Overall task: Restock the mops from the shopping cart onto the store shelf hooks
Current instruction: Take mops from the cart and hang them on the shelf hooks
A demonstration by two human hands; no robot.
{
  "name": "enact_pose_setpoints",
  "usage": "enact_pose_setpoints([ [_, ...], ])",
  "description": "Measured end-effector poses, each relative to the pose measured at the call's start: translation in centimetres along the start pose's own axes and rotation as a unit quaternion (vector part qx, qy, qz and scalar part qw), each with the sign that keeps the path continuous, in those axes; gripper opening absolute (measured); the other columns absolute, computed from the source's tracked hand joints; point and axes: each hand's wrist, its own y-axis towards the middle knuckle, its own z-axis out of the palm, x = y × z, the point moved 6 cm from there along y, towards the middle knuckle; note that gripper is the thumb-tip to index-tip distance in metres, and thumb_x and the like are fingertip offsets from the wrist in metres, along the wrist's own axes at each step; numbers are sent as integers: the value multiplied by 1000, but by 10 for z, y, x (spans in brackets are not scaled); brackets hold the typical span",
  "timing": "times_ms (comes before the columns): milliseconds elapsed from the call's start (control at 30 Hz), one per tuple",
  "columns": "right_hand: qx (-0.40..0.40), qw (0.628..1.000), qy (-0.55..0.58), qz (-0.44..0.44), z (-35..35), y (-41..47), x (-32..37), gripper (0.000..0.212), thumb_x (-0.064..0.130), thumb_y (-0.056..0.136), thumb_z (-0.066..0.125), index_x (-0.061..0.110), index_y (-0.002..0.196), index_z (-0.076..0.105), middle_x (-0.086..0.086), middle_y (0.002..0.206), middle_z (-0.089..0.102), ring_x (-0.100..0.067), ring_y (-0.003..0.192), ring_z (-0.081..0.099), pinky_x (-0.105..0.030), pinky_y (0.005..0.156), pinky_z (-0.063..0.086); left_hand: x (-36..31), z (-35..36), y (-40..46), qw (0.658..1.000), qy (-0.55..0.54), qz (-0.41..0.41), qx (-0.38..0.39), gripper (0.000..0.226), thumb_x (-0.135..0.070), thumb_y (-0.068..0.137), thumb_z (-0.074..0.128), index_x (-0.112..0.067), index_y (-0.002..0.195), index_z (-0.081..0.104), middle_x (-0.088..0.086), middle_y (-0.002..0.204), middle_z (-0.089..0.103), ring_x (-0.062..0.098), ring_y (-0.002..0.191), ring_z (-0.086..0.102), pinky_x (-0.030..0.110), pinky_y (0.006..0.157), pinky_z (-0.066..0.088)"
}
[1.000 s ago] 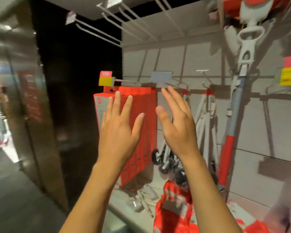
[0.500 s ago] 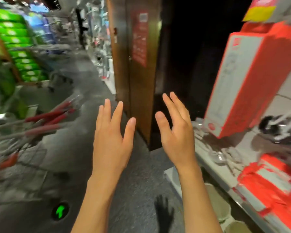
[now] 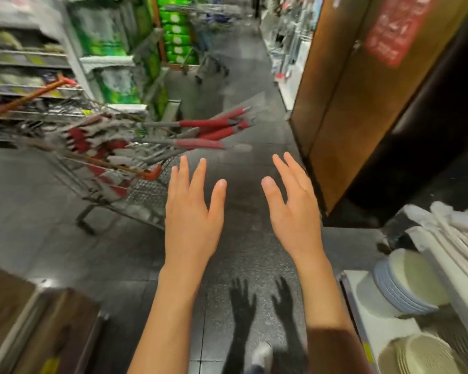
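Observation:
A wire shopping cart (image 3: 135, 197) stands in the aisle to the left. Several mops (image 3: 200, 132) lie in it, their grey and red handles sticking out past its front end toward the right. My left hand (image 3: 193, 209) is raised in the middle of the view, fingers straight and spread, empty, just right of the cart's near corner. My right hand (image 3: 292, 206) is raised beside it, also flat and empty. Neither hand touches the cart or a mop. The shelf hooks are out of view.
A brown wooden pillar (image 3: 343, 103) with a red notice stands at the right. Stacked plates (image 3: 408, 284) and white goods sit on a low shelf at the lower right. Green packs (image 3: 176, 31) fill shelves at the back left. A second cart (image 3: 208, 63) stands farther down the grey-floored aisle.
The view has swung left, from the mop shelf and its hooks to the aisle and the cart. Both hands stay raised, flat and empty, and the cart is now closer.

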Motion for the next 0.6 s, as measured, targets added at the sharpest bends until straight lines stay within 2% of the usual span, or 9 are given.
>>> enact_pose_setpoints([
  [267,70,996,37,-39,86,94,1,64,63,95,34,34,153,37,15,163,24,-2,150,15,-36,121,20,52,-1,85,998,28,-49,-37,61,-52,102,36,-27,158,30,-4,169,7,13,155,1,35,123,8],
  [400,90,992,69,-55,118,160,7,59,58,97,38,34,152,39,16,163,25,-4,150,17,-40,123,20,62,3,148,996,34,-59,-54,59,-49,103,37,-25,157,32,-1,169,9,16,155,3,39,125,11],
  [600,120,986,100,-60,151,251,5,50,48,103,43,35,150,40,19,161,25,2,147,15,-28,118,16,72,16,244,995,29,-68,-73,60,-50,102,37,-25,156,34,-3,168,10,14,155,5,41,124,13],
])
